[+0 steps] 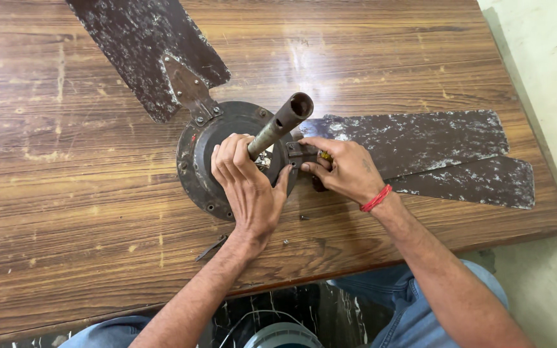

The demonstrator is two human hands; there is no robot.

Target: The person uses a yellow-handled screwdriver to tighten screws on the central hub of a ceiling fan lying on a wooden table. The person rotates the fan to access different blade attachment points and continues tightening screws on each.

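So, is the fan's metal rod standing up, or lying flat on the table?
Standing up: the metal rod rises from the fan motor housing, its open end toward the camera, with the left hand beside its base.

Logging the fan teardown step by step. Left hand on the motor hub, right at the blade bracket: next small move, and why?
Probably keep the left hand pressing the motor housing steady while the right hand turns the yellow-handled tool at the blade bracket. That bracket sits at the hub with fingers pinched around it, loose screws lie on the table, and one blade remains bolted on.
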